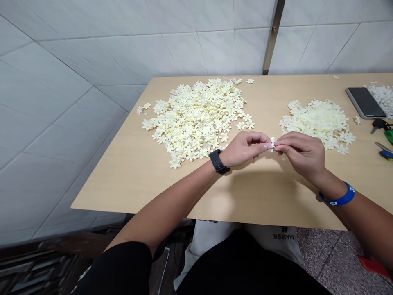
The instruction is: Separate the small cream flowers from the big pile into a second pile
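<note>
Between my fingertips, above the table, is a small white artificial flower (272, 141), seen edge-on. My left hand (245, 148), with a black watch on its wrist, pinches it from the left. From the right, my right hand (302, 153) has thumb and forefinger closed on its other side; what exactly lies in that pinch is hidden. A large heap of cream artificial flowers with yellow centres (199, 119) lies to the left of my left hand. Behind my right hand spreads a smaller pile of pale flower pieces (321, 119).
The wooden table (123, 180) stands against a tiled wall (199, 49). At the right lie a phone (367, 102), a pile of small white pieces (383, 98), a black key (379, 123) and a blue-handled tool (386, 154). A few loose flowers surround the large heap.
</note>
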### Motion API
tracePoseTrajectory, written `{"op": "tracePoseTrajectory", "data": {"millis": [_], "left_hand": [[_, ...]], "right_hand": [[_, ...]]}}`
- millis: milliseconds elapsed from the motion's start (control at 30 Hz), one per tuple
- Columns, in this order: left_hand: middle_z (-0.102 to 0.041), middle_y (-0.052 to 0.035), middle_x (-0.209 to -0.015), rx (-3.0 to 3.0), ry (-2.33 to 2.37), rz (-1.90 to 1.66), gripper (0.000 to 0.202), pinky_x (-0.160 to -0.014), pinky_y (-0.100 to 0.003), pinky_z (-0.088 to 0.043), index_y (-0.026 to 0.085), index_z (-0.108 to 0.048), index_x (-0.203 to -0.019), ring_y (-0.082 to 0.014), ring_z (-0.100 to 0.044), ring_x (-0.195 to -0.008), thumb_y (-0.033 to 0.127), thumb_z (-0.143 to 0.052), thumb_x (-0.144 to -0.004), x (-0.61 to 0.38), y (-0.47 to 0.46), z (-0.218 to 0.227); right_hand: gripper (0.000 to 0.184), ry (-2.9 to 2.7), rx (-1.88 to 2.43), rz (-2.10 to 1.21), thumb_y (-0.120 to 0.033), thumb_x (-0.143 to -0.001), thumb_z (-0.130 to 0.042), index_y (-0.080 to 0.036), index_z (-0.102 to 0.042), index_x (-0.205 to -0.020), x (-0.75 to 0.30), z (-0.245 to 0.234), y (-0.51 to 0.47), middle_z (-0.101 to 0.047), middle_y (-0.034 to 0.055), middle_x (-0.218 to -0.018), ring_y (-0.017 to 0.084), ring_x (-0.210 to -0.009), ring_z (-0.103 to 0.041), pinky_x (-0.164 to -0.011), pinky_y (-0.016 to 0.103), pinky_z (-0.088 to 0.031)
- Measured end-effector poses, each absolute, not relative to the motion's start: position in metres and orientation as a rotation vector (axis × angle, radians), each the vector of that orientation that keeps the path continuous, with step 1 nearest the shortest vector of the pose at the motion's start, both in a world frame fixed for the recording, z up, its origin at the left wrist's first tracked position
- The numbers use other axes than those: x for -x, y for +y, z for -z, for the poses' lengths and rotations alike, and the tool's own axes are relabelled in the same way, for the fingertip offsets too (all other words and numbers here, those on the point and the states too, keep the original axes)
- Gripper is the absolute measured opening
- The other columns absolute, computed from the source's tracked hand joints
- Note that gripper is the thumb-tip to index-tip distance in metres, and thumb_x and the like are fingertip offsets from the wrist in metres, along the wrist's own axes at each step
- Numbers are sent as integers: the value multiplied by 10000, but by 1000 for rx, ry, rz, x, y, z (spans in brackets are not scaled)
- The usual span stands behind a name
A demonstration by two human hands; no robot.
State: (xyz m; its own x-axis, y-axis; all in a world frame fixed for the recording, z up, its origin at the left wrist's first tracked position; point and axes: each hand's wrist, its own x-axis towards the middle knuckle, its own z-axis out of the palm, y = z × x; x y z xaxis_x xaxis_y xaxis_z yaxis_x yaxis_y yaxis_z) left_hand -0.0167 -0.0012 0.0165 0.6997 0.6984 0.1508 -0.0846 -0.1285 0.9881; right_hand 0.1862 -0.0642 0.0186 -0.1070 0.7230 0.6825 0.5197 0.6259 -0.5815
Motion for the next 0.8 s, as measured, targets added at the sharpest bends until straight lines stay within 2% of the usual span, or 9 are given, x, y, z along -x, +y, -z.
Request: {"op": "tracePoseTrajectory", "data": {"millis": [133,233,333,500,633,800], "left_hand": [[-649,-17,-768,-1509,505,-702,512,-543,-217,-543,138,-693,-847,-73,-602,-576,636,-805,-808,16,-1,-15],[-656,-27,-816,-1458,473,-682,522,-655,-290,-658,129,-676,-870,-107,-663,-679,628,-813,-804,15,-1,-12],[-663,-34,-829,-1424,458,-690,518,-707,-335,-693,124,-672,-890,-122,-677,-742,613,-821,-805,14,-1,-10],[-724,-69,-862,-1366,519,-730,532,-695,-289,-677,114,-687,-898,-128,-711,-756,608,-845,-778,12,-3,-10],[-723,-60,-832,-1352,609,-755,506,-653,-248,-650,105,-698,-869,-110,-706,-703,578,-855,-777,11,-7,-13],[-635,-1,-667,-1405,616,-763,487,-483,-186,-516,111,-680,-804,-61,-590,-526,571,-839,-801,10,-7,-16]], "right_hand": [[196,-1739,1060,-294,-242,-921,-722,-298,-800,-750,-186,-19,-64,-778,12,-758,188,-659,-698,-616,352,-576],[217,-1719,1071,-342,-218,-925,-701,-287,-792,-740,-185,-19,-64,-759,7,-727,182,-638,-679,-609,347,-568],[222,-1730,1049,-337,-171,-925,-690,-279,-794,-762,-184,-20,-64,-755,3,-721,177,-639,-678,-604,336,-561],[167,-1810,1006,-126,-166,-936,-707,-270,-812,-857,-184,-18,-62,-795,27,-814,189,-718,-731,-649,340,-588],[160,-1892,983,36,-150,-947,-702,-261,-808,-899,-184,-16,-61,-806,37,-839,188,-734,-745,-658,327,-592],[134,-1902,1006,18,-162,-944,-718,-255,-809,-915,-184,-15,-60,-807,46,-851,194,-734,-747,-659,332,-591]]}}
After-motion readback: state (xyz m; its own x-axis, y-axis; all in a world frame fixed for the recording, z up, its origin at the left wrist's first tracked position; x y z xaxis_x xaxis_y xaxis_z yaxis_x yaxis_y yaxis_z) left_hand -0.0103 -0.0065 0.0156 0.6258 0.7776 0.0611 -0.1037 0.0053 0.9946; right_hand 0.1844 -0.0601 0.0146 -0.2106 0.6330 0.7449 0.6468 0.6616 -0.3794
